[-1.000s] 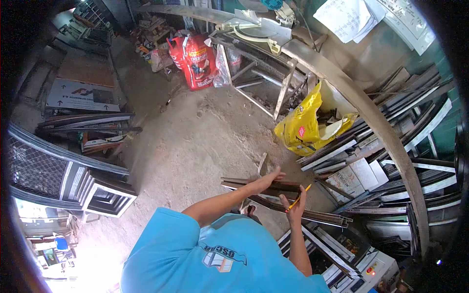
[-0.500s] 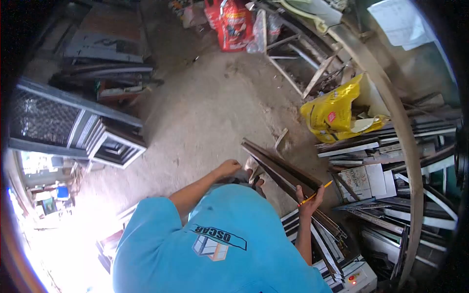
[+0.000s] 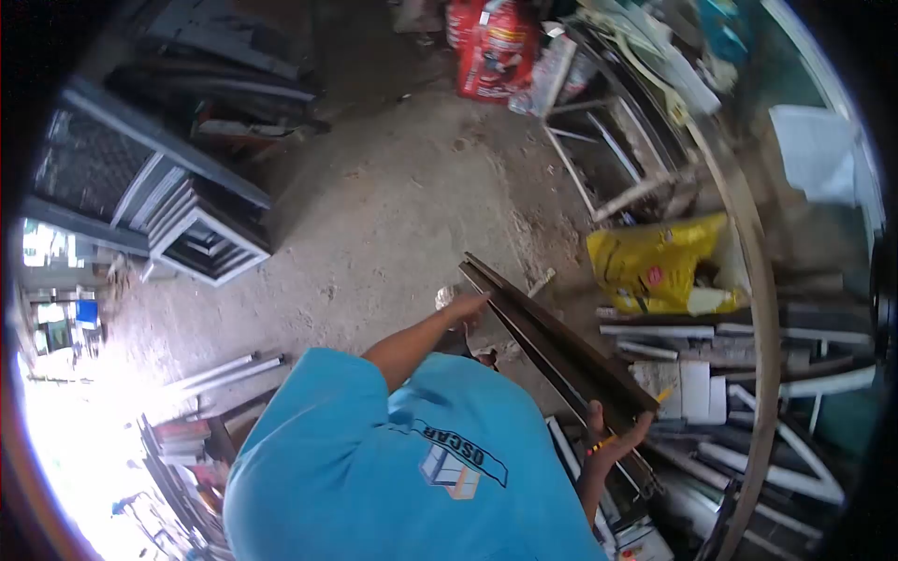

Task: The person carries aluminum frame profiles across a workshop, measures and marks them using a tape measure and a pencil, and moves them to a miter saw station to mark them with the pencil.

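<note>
Long dark metal profiles (image 3: 552, 341) slant from the middle of the head view down to the right. Near their lower end, my right hand (image 3: 615, 438) is closed around them, thumb on one side and fingers on the other. A yellow pencil (image 3: 664, 395) is also held in that hand, its tip showing past the fingers. My left hand (image 3: 468, 307) is at the upper end of the profiles, against or just beside their edge; its fingers are blurred, and I cannot tell whether they grip.
Stacked frames (image 3: 210, 245) stand at the left. A red bag (image 3: 496, 51) and a metal stand (image 3: 608, 150) are farther ahead. At the right are a yellow sack (image 3: 659, 266), a curved rail (image 3: 762, 309) and piled profile offcuts (image 3: 795, 477). White bars (image 3: 224, 374) lie lower left.
The view has turned. The profiles have swung from nearly level to a steep slant. My left hand dropped away from them, then came back to their upper end. My right hand kept its hold.
</note>
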### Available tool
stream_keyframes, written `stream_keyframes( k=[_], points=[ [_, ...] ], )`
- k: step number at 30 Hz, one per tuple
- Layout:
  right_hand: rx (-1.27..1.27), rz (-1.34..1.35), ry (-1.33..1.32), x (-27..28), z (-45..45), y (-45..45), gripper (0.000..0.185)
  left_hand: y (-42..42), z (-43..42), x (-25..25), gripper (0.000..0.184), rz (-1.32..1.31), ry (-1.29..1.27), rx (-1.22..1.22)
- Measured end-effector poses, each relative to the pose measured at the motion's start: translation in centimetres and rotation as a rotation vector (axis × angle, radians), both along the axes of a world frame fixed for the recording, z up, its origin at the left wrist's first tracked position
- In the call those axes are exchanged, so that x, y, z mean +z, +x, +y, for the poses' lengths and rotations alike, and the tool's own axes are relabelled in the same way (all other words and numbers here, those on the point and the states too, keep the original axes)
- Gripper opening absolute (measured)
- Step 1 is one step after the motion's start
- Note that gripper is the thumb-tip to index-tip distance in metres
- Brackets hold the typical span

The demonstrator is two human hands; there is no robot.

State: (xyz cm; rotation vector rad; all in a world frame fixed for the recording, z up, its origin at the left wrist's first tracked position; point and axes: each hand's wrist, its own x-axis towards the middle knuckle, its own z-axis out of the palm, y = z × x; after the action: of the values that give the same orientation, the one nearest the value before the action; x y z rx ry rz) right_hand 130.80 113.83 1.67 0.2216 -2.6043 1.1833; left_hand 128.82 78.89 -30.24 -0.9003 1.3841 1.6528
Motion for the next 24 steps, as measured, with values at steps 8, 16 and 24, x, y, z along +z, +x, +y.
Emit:
stream_keyframes(
  k=[8,16,24],
  points=[
    [0.16,-0.13,-0.017,7.8,-16.7,-5.3,0.081,-2.4,-3.3,-0.5,0.087,0.116,0.864,1.099],
    [0.759,0.003,-0.275,7.6,-33.5,-13.1,0.082,3.1,-17.0,10.2,0.043,0.433,0.567,1.637],
    [1.249,-0.055,-0.528,8.9,-47.0,-14.2,0.083,16.1,-23.7,9.7,0.035,0.56,0.451,2.225]
  ],
)
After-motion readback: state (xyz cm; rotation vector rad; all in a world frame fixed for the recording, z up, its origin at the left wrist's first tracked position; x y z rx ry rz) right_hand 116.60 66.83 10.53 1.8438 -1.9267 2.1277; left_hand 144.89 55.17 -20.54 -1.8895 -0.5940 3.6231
